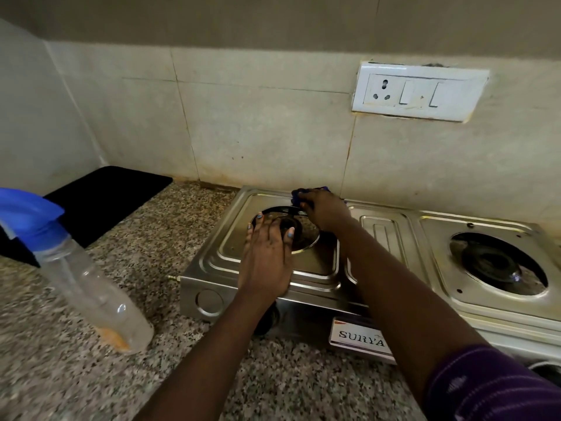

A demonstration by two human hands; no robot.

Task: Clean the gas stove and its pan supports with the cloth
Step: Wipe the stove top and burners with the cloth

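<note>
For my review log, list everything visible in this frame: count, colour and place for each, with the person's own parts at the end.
gas stove: 1, steel, on the countertop by the wall; pan supports off
burner openings: 2, dark; the left burner under the hands, the right burner uncovered
brand plate: 1, white, on the stove front
cloth: 1, blue, at the left burner's back edge
spray bottle: 1, clear with blue head, near left
mat: 1, black, back left corner
countertop: 1, speckled granite
socket panel: 1, white, on the tiled wall
left hand: flat on the stove top
right hand: grips the cloth
sleeve: purple, lower right
</note>
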